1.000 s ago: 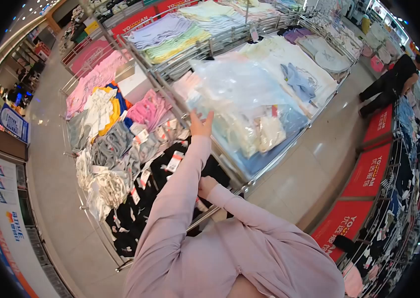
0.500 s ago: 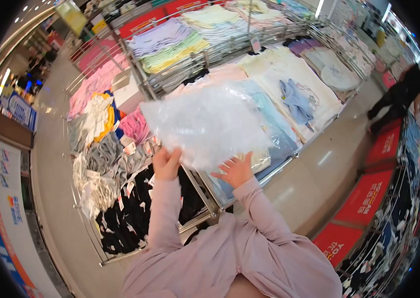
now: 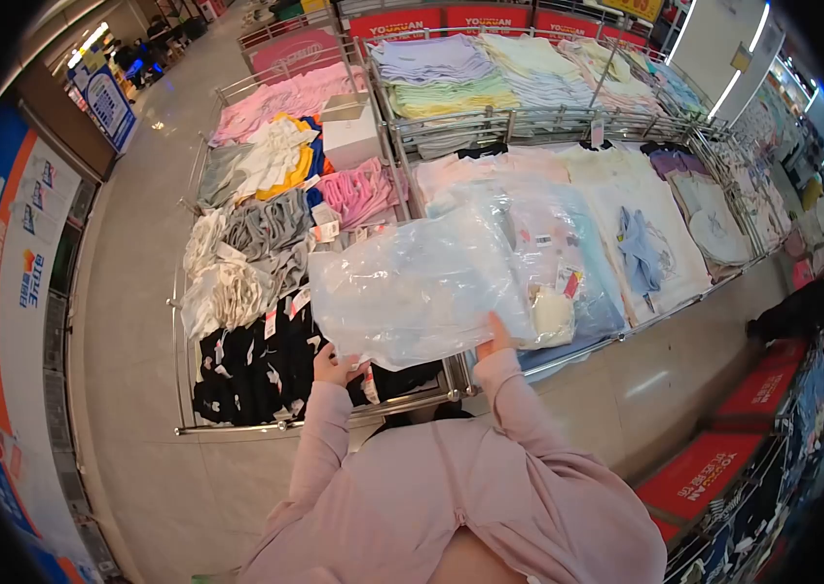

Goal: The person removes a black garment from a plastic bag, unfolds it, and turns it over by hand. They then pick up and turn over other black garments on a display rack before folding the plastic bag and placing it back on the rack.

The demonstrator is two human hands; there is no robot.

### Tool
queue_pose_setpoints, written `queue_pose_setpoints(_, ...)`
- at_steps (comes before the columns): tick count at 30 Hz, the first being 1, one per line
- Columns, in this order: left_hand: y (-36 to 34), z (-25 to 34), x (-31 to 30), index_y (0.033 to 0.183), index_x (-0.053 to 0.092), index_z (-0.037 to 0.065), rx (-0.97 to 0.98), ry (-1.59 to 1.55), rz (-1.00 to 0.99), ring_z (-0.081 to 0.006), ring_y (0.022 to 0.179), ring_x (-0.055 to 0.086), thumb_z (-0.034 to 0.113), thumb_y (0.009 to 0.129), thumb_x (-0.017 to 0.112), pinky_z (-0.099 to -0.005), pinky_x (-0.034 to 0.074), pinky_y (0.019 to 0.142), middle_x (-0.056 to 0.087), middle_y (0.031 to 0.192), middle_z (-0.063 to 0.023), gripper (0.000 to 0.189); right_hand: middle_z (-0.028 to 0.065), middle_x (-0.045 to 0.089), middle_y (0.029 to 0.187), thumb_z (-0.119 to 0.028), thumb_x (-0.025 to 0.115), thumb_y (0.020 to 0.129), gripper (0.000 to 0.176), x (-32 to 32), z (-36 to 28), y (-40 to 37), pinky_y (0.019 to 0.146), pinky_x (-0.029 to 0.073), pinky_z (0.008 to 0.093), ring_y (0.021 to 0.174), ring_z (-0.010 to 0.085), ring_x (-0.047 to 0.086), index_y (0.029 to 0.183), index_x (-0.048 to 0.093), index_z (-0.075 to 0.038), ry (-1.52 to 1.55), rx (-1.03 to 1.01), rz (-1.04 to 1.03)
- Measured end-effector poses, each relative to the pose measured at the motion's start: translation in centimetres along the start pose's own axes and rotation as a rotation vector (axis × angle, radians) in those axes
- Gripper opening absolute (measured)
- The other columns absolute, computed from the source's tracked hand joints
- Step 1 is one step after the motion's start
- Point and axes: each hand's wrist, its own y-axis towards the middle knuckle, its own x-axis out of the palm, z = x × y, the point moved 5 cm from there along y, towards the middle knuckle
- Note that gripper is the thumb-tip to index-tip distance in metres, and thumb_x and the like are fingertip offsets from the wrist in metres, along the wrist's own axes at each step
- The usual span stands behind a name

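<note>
A large translucent plastic bag [image 3: 412, 290] spans the space between my two hands, above the display racks. At its lower left corner is my left hand [image 3: 334, 366], fingers closed on the edge. My right hand [image 3: 497, 336] grips the bag's lower right edge, its fingers partly hidden by the plastic. Just right of the bag lies a clear-wrapped garment [image 3: 550, 255] with a small tag, on top of flat light-coloured clothes. Black clothes [image 3: 261, 375] with white tags lie beside and below my left hand.
Metal rails [image 3: 412, 401] edge the racks. Grey clothes [image 3: 271, 229], pink clothes [image 3: 358, 190] and an open white box [image 3: 348, 136] fill the left rack. A blue garment [image 3: 639, 253] lies to the right. Red sign panels [image 3: 706, 474] line the right side; a person in dark clothes [image 3: 801, 310] stands there.
The view has swung so the racks appear further right and lower. My right hand, spread and apart before, now holds the bag's edge. The bag looks flatter and more stretched out.
</note>
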Motion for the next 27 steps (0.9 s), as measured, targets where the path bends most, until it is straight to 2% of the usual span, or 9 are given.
queue_pose_setpoints(1, -0.1, 0.4, -0.9, 0.123, 0.037, -0.001, 0.007, -0.012, -0.065, -0.0285, 0.087, 0.061, -0.010, 0.073, 0.061, -0.0412, 0.056, 0.072, 0.058, 0.102, -0.0182, 0.056, 0.0075, 0.056, 0.108, 0.002, 0.064, 0.075, 0.047, -0.7, -1.1, 0.3, 0.082, 0.051, 0.0358, 0.095, 0.0234, 0.057, 0.118, 0.046, -0.005, 0.093, 0.096, 0.070)
queue_pose_setpoints(5, -2.7, 4.3, -4.3, 0.130, 0.033, -0.003, -0.064, 0.116, -0.248, -0.0258, 0.084, 0.063, -0.006, 0.065, 0.071, -0.0402, 0.054, 0.076, 0.060, 0.101, -0.0186, 0.076, 0.0111, 0.059, 0.099, -0.009, 0.060, 0.081, 0.034, -3.3, -5.6, 3.1, 0.071, 0.053, 0.0349, 0.084, 0.0241, 0.060, 0.113, 0.051, -0.002, -0.142, -0.200, 0.174)
queue_pose_setpoints(9, -2.1, 3.2, -9.5, 0.130, 0.034, -0.005, -0.207, 0.998, -0.227, -0.0252, 0.093, 0.061, 0.010, 0.055, 0.082, -0.0349, 0.049, 0.079, 0.057, 0.110, -0.0224, 0.090, 0.0101, 0.061, 0.087, -0.009, 0.059, 0.082, 0.021, -1.2, -7.5, 2.0, 0.064, 0.051, 0.0305, 0.075, 0.0211, 0.061, 0.101, 0.058, 0.000, -0.303, -0.289, 0.104)
queue_pose_setpoints(11, -1.4, 5.8, -8.8, 0.131, 0.032, -0.005, 0.275, 1.470, 0.027, -0.0294, 0.109, 0.052, 0.017, 0.055, 0.083, -0.0331, 0.041, 0.090, 0.049, 0.121, -0.0238, 0.094, 0.0090, 0.062, 0.082, -0.007, 0.059, 0.081, 0.017, 6.8, -8.5, -3.3, 0.064, 0.050, 0.0288, 0.074, 0.0193, 0.061, 0.095, 0.060, 0.002, -0.488, -0.447, -0.253)
queue_pose_setpoints(13, 0.7, 9.8, -4.9, 0.133, 0.031, -0.001, 0.458, 1.015, -0.029, -0.0265, 0.123, 0.037, 0.018, 0.062, 0.079, -0.0337, 0.028, 0.101, 0.038, 0.134, -0.0179, 0.088, 0.0085, 0.063, 0.080, -0.005, 0.059, 0.081, 0.013, 14.9, -8.4, -10.9, 0.066, 0.049, 0.0272, 0.075, 0.0172, 0.061, 0.091, 0.061, 0.004, -0.748, -0.531, -0.579)
queue_pose_setpoints(17, -0.4, 20.8, 6.1, 0.139, 0.019, 0.004, 0.994, 0.728, -0.191, -0.0249, 0.131, 0.023, 0.021, 0.067, 0.076, -0.0344, 0.019, 0.106, 0.025, 0.142, -0.0157, 0.093, 0.0103, 0.064, 0.081, -0.002, 0.058, 0.080, 0.011, 21.1, -7.4, -21.1, 0.071, 0.048, 0.0257, 0.075, 0.0148, 0.061, 0.086, 0.063, 0.006, -1.110, -0.520, -1.052)
queue_pose_setpoints(20, 1.9, 24.5, 9.2, 0.138, 0.019, 0.004, 1.110, 0.472, -0.460, -0.0222, 0.128, 0.027, 0.022, 0.064, 0.076, -0.0349, 0.021, 0.104, 0.027, 0.139, -0.0139, 0.096, 0.0123, 0.065, 0.080, 0.000, 0.058, 0.078, 0.009, 20.1, -8.0, -21.8, 0.073, 0.048, 0.0261, 0.076, 0.0162, 0.062, 0.083, 0.064, 0.006, -0.970, -0.416, -1.098)
queue_pose_setpoints(22, 1.7, 26.0, 11.3, 0.134, 0.032, 0.002, 1.153, 0.154, -0.572, -0.0216, 0.117, 0.043, 0.019, 0.061, 0.077, -0.0339, 0.028, 0.101, 0.046, 0.128, -0.0125, 0.088, 0.0131, 0.065, 0.080, 0.002, 0.059, 0.076, 0.010, 19.2, -9.1, -21.1, 0.073, 0.048, 0.0264, 0.076, 0.0170, 0.062, 0.083, 0.064, 0.005, -0.937, -0.367, -1.120)
queue_pose_setpoints(27, 4.1, 25.6, 11.6, 0.098, 0.063, 0.001, 0.802, 0.411, -0.775, -0.0122, 0.096, 0.053, 0.007, 0.058, 0.077, -0.0273, 0.042, 0.081, 0.061, 0.100, -0.0055, 0.043, 0.0130, 0.065, 0.078, 0.002, 0.061, 0.073, 0.007, 16.5, -12.8, -18.2, 0.072, 0.048, 0.0262, 0.075, 0.0174, 0.062, 0.078, 0.064, 0.004, -0.691, -0.461, -1.036)
